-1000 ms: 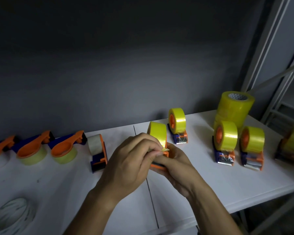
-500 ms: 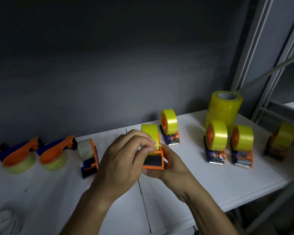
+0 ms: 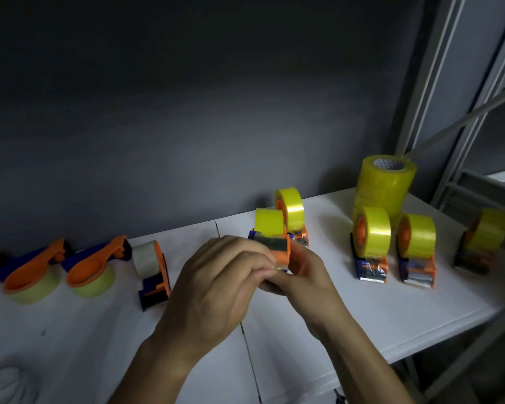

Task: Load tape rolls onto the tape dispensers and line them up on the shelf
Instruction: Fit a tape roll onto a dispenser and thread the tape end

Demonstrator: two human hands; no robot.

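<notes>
An orange and blue tape dispenser (image 3: 277, 247) with a yellow roll on it is held above the white shelf (image 3: 362, 313) at the middle. My right hand (image 3: 306, 272) grips its body from below and behind. My left hand (image 3: 222, 284) pinches the loose tape end at the dispenser's front, thumb against fingertips. Loaded dispensers stand on the shelf: one (image 3: 292, 217) just behind, two (image 3: 370, 246) (image 3: 417, 252) to the right, another (image 3: 484, 243) at the far right. A stack of yellow rolls (image 3: 385, 185) stands at the back right.
A dispenser with a pale roll (image 3: 153, 269) stands left of my hands. Further left, dispensers (image 3: 91, 269) (image 3: 32, 275) lie on their sides over pale rolls. A white roll (image 3: 6, 386) sits at the lower left. Grey shelf uprights (image 3: 426, 83) rise at right.
My left hand has drawn the tape end down from the top of the roll to the dispenser's front. The dispenser now tilts with its roll away from me.
</notes>
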